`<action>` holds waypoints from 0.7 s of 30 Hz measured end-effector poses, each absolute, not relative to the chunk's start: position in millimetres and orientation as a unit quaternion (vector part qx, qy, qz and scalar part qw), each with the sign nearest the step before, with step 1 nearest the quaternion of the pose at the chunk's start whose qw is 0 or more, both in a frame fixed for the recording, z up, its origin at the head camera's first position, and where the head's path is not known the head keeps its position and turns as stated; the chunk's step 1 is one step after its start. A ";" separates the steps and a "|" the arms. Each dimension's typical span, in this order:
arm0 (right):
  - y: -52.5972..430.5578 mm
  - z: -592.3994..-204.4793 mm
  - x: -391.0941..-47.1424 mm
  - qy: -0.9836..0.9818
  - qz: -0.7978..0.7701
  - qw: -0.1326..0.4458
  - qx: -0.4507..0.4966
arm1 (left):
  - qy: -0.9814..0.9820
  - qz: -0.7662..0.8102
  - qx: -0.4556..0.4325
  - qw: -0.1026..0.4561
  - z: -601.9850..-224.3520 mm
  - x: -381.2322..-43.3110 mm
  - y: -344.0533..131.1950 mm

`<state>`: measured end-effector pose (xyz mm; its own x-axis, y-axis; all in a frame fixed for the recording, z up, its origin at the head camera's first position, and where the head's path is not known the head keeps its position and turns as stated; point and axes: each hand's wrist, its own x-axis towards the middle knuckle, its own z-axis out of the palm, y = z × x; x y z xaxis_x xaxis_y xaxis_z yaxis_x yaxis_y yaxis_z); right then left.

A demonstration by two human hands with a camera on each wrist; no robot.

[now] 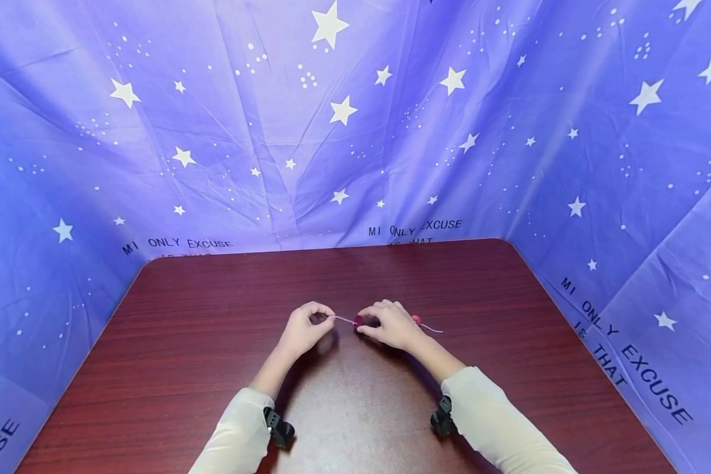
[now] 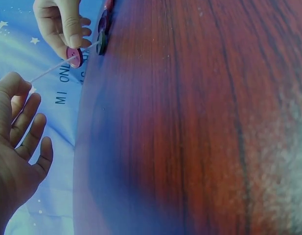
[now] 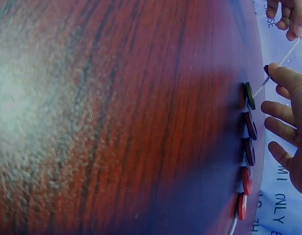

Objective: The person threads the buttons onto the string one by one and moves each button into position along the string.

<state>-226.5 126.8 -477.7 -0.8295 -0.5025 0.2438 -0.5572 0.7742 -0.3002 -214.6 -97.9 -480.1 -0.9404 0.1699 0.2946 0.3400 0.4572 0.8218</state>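
My left hand [image 1: 304, 330] pinches one end of a thin pale string [image 2: 50, 71] between thumb and forefinger, its other fingers loosely bent. To its right, my right hand [image 1: 395, 327] holds a round dark pink button [image 2: 72, 57] by the edge between thumb and fingertip. The string runs taut from the left fingertips to this button, which stands tilted above the table. Behind it, more buttons are strung in a row on the same string: a dark green one [image 3: 250, 96], dark purplish ones, and red ones [image 3: 242, 206]. The right hand covers most of this row in the head view.
Both hands work over the dark red wood-grain table [image 1: 213, 296]. The string's loose tail [image 1: 434, 329] lies on it right of the right hand. A blue-purple curtain [image 1: 261, 131] with white stars and lettering surrounds the table's far edge and sides.
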 end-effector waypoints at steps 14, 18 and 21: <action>126.6 -483.7 -229.4 -0.940 0.181 0.073 0.280 | -0.855 -0.496 -0.146 0.045 -476.3 -211.7 -103.4; 125.8 -483.9 -230.1 -0.941 0.178 0.072 0.278 | -0.854 -0.496 -0.150 0.041 -476.6 -212.0 -103.4; 125.2 -484.3 -231.2 -0.943 0.172 0.067 0.278 | -0.854 -0.497 -0.150 0.039 -476.8 -212.5 -103.2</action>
